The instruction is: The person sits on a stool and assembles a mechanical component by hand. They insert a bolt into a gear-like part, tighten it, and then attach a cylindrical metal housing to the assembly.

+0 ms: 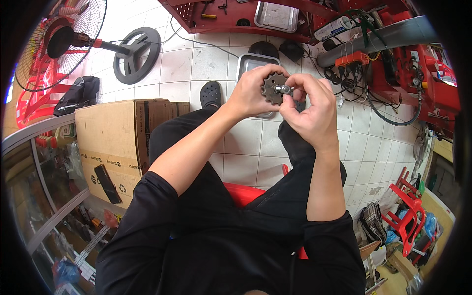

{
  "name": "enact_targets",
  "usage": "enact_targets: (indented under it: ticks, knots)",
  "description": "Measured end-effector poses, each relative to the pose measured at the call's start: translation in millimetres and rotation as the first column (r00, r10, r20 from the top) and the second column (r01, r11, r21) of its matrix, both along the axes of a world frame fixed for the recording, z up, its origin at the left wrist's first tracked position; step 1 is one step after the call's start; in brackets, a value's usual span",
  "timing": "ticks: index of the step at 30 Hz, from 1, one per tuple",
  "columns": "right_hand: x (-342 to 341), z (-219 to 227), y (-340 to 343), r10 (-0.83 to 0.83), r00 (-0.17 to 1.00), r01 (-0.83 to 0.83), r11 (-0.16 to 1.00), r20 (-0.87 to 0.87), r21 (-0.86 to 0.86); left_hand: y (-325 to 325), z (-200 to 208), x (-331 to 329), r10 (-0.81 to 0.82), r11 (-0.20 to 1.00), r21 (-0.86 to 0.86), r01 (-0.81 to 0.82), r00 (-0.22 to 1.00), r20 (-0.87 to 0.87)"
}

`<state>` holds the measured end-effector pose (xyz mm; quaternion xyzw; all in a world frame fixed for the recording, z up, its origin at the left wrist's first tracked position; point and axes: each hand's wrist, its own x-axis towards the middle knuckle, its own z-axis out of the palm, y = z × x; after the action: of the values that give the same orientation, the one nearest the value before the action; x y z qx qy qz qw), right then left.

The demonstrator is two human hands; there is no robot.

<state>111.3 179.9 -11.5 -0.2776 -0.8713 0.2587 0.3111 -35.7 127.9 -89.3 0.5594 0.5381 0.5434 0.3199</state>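
Up in front of my knees, a dark toothed sprocket (269, 92) faces me, held along its left side by my left hand (247, 93). My left fingers wrap round its rim and behind it, partly out of sight. From the sprocket's middle stands a short shiny metal shaft (283, 89). My right hand (314, 105) pinches this shaft's end between thumb and fingers. Below and beyond the hands, a metal tray (251, 64) sits on the floor, largely covered by them.
A cardboard box (110, 123) stands at my left with a black phone (107, 184) on it. Farther left is a fan (61, 42) on a round base. A red tool shelf (226, 24) lies ahead; red machinery (388, 73) with cables stands at right.
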Motion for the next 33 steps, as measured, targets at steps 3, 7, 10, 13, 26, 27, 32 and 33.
enact_targets:
  ticks: [3, 7, 10, 13, 26, 27, 32, 33]
  knots:
    - [0, 0, -1, 0.004, 1.000, -0.004, 1.000, 0.007, 0.001, 0, -1, 0, -0.006, 1.000, 0.001, 0.006, 1.000, 0.004]
    - [0, 1, -1, 0.005, 1.000, -0.005, 1.000, 0.022, 0.003, 0, -2, 1, -0.008, 1.000, 0.009, 0.008, 1.000, 0.003]
    - [1, 0, 0, 0.005, 0.999, -0.005, 1.000, 0.033, -0.002, 1, -2, 1, -0.016, 1.000, 0.009, 0.016, 1.000, 0.007]
    - [1, 1, -1, 0.000, 1.000, 0.000, 1.000, 0.024, 0.015, 1, -2, 1, -0.025, 1.000, 0.017, 0.025, 1.000, 0.011]
    - [-2, 10, -1, -0.024, 1.000, 0.024, 0.999, -0.008, -0.043, 1, -5, -1, -0.005, 0.998, 0.060, 0.007, 1.000, -0.023]
    - [-2, 8, -1, -0.001, 1.000, 0.001, 1.000, -0.006, -0.026, 1, -6, -2, 0.000, 0.997, 0.072, 0.002, 1.000, -0.029]
    - [7, -2, 5, 0.038, 0.993, -0.044, 0.998, 0.109, 0.053, 2, -3, -1, -0.009, 0.997, 0.073, 0.012, 0.999, -0.039]
    - [5, 1, 4, 0.023, 0.997, -0.025, 0.999, 0.072, 0.021, 1, -3, 0, -0.013, 0.998, 0.056, 0.015, 1.000, -0.028]
